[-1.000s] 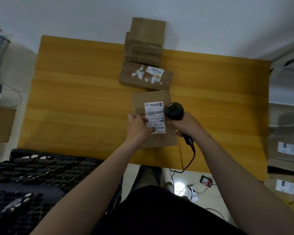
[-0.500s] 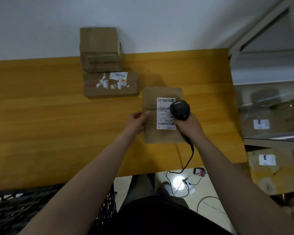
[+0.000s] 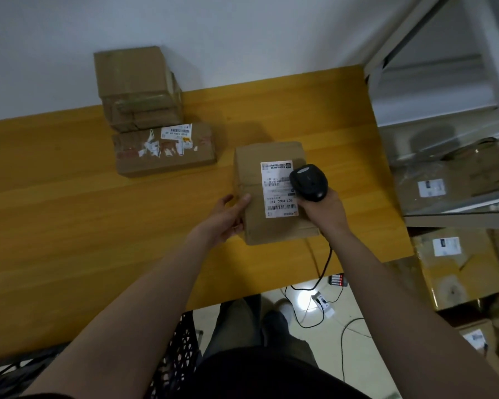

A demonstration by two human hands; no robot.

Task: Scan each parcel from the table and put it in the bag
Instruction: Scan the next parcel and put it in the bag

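Centre-right of the frame, the parcel (image 3: 271, 194) lies on the surface (image 3: 69, 211); the left hand (image 3: 228, 217) grips its left edge, the right hand (image 3: 323, 208) clasps the scanner (image 3: 308, 182) over its label.

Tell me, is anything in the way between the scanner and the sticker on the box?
Nothing visible. The right hand holds the scanner over the parcel, at the right edge of its label. The left hand grips the parcel's left side, its thumb beside the label, not on it.
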